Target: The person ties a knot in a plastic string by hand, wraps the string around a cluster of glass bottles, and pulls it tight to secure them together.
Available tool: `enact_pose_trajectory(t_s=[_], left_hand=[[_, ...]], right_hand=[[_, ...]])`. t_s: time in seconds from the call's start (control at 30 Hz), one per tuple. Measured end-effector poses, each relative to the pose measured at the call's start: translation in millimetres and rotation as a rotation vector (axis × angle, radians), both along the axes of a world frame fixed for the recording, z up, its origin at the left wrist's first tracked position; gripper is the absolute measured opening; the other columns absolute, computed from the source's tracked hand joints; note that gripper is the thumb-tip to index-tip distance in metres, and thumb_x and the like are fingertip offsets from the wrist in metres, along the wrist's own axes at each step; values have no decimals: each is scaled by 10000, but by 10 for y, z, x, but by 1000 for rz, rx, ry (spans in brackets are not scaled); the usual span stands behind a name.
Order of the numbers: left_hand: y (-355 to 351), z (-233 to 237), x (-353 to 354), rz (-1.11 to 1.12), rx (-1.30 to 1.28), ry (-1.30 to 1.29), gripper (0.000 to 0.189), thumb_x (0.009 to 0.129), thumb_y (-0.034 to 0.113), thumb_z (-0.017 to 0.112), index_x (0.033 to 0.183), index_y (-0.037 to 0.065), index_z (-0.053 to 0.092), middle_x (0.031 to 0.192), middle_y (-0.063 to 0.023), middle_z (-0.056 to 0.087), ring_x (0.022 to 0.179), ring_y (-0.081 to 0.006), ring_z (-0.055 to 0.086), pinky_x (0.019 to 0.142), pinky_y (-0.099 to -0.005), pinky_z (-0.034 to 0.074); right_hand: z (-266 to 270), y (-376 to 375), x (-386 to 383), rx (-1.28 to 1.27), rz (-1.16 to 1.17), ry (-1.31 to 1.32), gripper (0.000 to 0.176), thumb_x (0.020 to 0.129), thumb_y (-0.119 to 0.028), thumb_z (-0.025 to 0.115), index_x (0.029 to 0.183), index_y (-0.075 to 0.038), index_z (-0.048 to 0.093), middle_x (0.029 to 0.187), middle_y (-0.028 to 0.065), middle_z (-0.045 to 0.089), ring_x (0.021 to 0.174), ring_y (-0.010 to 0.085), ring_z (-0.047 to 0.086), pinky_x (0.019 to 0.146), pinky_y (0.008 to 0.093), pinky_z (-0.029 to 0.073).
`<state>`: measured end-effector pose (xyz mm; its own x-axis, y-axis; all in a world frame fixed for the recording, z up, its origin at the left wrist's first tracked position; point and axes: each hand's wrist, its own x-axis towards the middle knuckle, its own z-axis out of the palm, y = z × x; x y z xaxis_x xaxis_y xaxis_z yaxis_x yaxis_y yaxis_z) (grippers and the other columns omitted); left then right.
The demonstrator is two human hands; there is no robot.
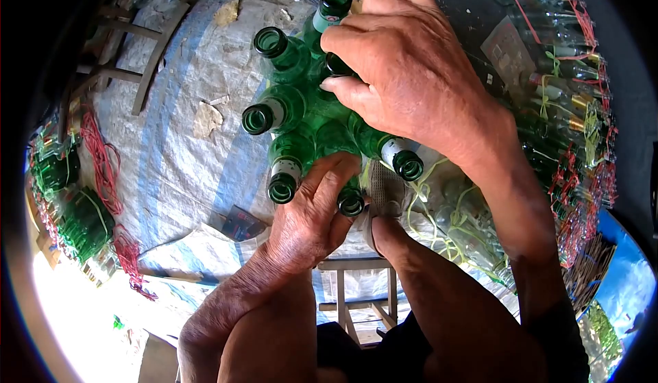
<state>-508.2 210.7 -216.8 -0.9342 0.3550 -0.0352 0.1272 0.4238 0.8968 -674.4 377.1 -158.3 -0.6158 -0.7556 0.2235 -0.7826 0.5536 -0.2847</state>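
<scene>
A cluster of several green glass bottles (288,61) stands upright and close together between my legs, mouths toward me. My right hand (418,75) reaches over from the right, its thumb and fingers closed about the dark neck of a middle bottle (334,66); the far fingers are partly hidden. At the near side, my left hand (301,222) is wrapped round the neck of the front bottle (351,203). Pale labels show on some necks, such as the bottle (408,165) at the right of the cluster.
Bundled clear bottles (562,95) tied with coloured string line the right side. More green bottles (86,225) lie at the left beside red string (103,164). A white-and-blue sheet (185,129) covers the ground. Wooden stools (147,61) are at the upper left and below me.
</scene>
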Motion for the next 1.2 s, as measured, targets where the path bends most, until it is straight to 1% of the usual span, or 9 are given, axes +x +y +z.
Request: enact_pose_trajectory(t_s=[0.23, 0.33, 0.5, 0.73, 0.83, 0.9, 0.97, 1.07, 1.2], left_hand=[[3, -32, -3, 0, 26, 29, 484, 807, 15, 763, 1254, -23, 581, 1255, -244, 639, 1150, -410, 643, 978, -445, 527], [18, 8, -7, -7, 35, -5, 492, 799, 4, 707, 1273, -29, 582, 1269, -262, 631, 1168, -428, 632, 1009, -456, 516], [85, 5, 7, 37, 24, -15, 451, 823, 6, 699, 1260, -22, 588, 1252, -263, 642, 1143, -424, 650, 984, -457, 532], [66, 1, 2, 22, 4, -43, 434, 833, 40, 735, 1244, -1, 601, 1254, -237, 651, 1143, -412, 652, 992, -444, 524], [66, 3, -1, 28, 22, -6, 440, 830, 41, 743, 1245, 6, 601, 1259, -233, 649, 1147, -417, 649, 992, -449, 523], [18, -13, -1, -4, 1, -12, 443, 832, 38, 747, 1248, 5, 599, 1261, -234, 646, 1147, -422, 647, 993, -452, 522], [22, -3, -8, -17, 5, -11, 446, 832, 34, 749, 1251, 5, 598, 1262, -236, 645, 1146, -422, 647, 992, -451, 522], [19, 7, -22, -26, -9, 23, 453, 831, 33, 751, 1255, -5, 595, 1259, -238, 646, 1143, -417, 652, 979, -453, 530], [7, -4, -29, -33, -3, 54, 445, 846, 37, 742, 1261, -16, 589, 1257, -243, 644, 1134, -412, 658, 966, -450, 536]], right_hand=[[-110, -29, 49, 36, -43, 64, 213, 781, -225, 779, 780, -76, 626, 729, 57, 627, 834, 217, 572, 932, 452, 378], [-288, 2, 23, -109, -80, 111, 149, 686, -169, 773, 600, -131, 657, 576, 9, 632, 735, 171, 561, 814, 385, 382], [-296, 34, 139, -12, -173, 177, 166, 747, -218, 772, 666, -93, 698, 584, 13, 625, 765, 158, 574, 859, 398, 412], [69, 524, 286, -282, -375, 89, 257, 730, -229, 873, 856, -74, 711, 856, 80, 618, 851, 218, 608, 892, 478, 455], [179, 1190, 512, -224, -702, 32, 389, 782, -151, 858, 1128, -45, 716, 1125, 118, 646, 1007, 252, 654, 834, 351, 541], [195, 1485, 723, -46, -992, 10, 418, 830, -237, 831, 1175, -65, 669, 1146, 160, 598, 970, 306, 661, 786, 429, 543], [-19, 1911, 880, 63, -984, 34, 453, 850, -271, 829, 1194, -40, 646, 1186, 187, 593, 946, 282, 665, 711, 385, 549], [-103, 2027, 996, 145, -1114, -140, 421, 882, -263, 820, 1193, -39, 642, 1049, 147, 650, 809, 193, 656, 624, 328, 523], [-215, 2020, 1005, -198, -1210, -415, 260, 964, -176, 750, 1147, -27, 640, 706, 6, 615, 614, 43, 526, 562, 222, 437]])
